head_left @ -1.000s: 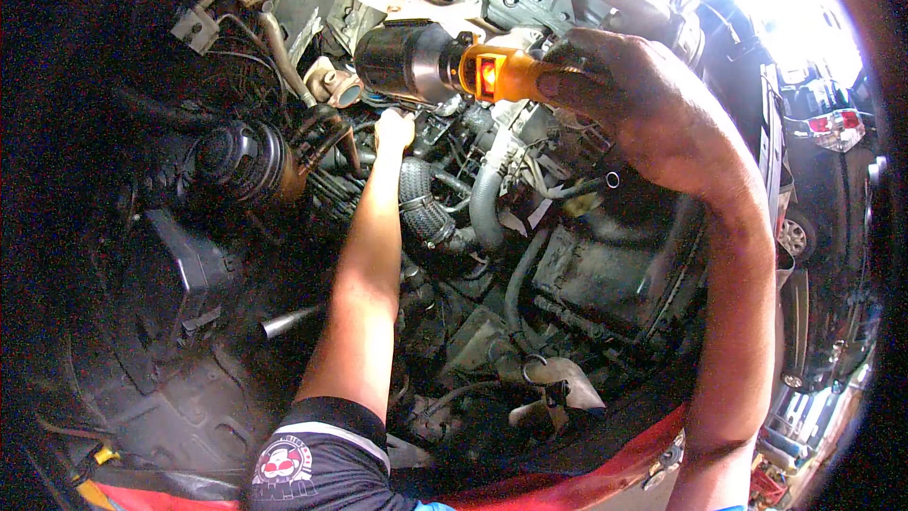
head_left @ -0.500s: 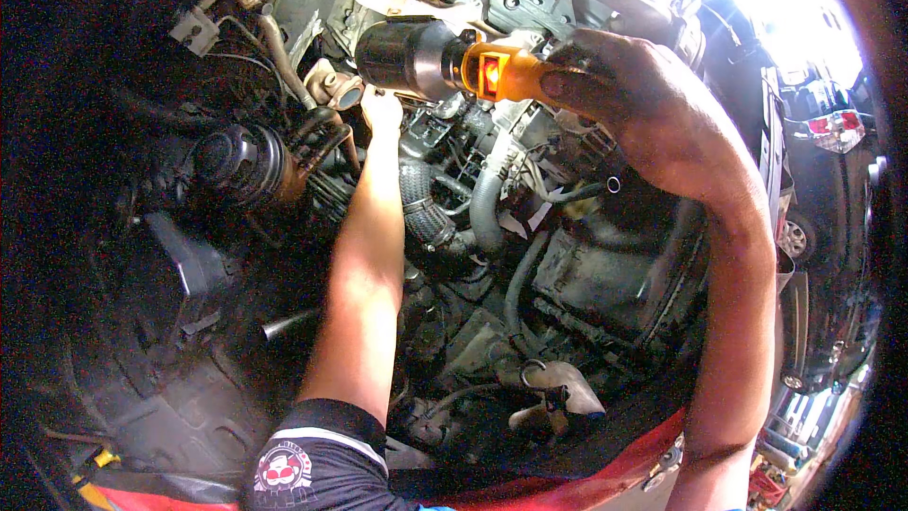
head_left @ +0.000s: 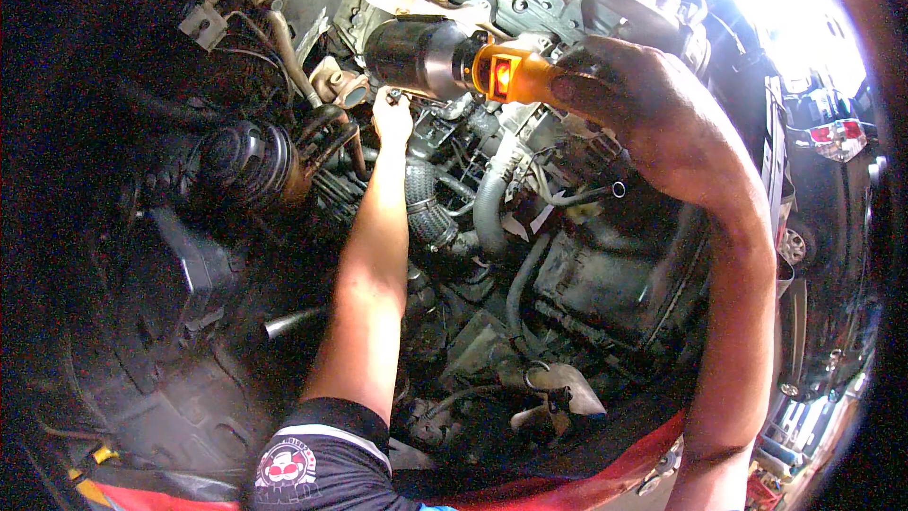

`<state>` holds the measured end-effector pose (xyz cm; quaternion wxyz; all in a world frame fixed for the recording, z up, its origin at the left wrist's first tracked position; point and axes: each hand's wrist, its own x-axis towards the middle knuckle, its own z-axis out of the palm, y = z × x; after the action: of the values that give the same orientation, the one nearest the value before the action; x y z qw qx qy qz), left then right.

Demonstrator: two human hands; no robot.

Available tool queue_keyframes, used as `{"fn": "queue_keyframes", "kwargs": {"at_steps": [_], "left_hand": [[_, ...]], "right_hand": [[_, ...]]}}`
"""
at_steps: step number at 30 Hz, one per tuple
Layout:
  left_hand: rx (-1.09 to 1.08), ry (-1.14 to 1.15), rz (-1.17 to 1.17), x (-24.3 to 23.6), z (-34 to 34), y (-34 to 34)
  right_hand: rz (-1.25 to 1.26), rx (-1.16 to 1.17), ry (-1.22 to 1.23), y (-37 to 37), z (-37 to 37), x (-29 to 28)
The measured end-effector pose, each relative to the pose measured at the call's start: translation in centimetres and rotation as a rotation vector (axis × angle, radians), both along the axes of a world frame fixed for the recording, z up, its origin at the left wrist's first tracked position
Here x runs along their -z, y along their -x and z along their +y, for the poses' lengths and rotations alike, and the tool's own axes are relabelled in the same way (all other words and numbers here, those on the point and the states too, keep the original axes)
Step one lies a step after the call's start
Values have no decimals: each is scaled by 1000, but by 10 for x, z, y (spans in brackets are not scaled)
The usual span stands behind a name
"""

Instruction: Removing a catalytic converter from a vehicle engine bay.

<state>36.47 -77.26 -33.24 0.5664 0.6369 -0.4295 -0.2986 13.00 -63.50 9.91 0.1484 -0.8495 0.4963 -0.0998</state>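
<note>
My right hand (head_left: 653,118) comes in from the right and is wrapped round the grip of an orange lamp (head_left: 515,74) with a small glowing window. A dark metal cylinder (head_left: 416,55) lies in line with the lamp's far end; whether they are joined I cannot tell. Below the cylinder, my left hand (head_left: 391,118) is closed, its fingertips pinched on a small dark thing too small to name. Just left of those fingers is a tan pipe flange (head_left: 345,85) with a round opening, apart from the hand.
Engine bay parts surround both arms: a ribbed hose (head_left: 428,208), a grey bent hose (head_left: 492,208), a round black part (head_left: 241,161) and a bent metal pipe (head_left: 279,43). A red body edge (head_left: 605,464) runs along the front. Bright light and a dark car (head_left: 832,208) show at right.
My left hand has drawn down, away from the flange and cylinder, and its curled fingers now show. My right hand keeps its hold on the lamp. The whole view has shifted slightly.
</note>
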Motion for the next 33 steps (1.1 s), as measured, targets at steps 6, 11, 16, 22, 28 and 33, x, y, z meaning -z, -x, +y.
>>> {"fn": "queue_keyframes", "kwargs": {"at_steps": [6,11,16,22,28,33], "left_hand": [[-108,-47,39,9,-8,-25],[-133,-262,-105,-11,-9,0],[-292,-183,-201,7,-34,-67],[-165,-274,3,83,-55,-17],[-79,-75,-155,99,-118,-96],[-79,-76,1107,100,-46,-1]], "right_hand": [[-82,31,13,-7,1,6],[30,86,-76,-8,8,-9],[-125,22,85,-14,16,-9],[-2,72,64,1,-1,18],[-38,143,64,3,23,-29],[124,172,-52,-2,-5,19]]}}
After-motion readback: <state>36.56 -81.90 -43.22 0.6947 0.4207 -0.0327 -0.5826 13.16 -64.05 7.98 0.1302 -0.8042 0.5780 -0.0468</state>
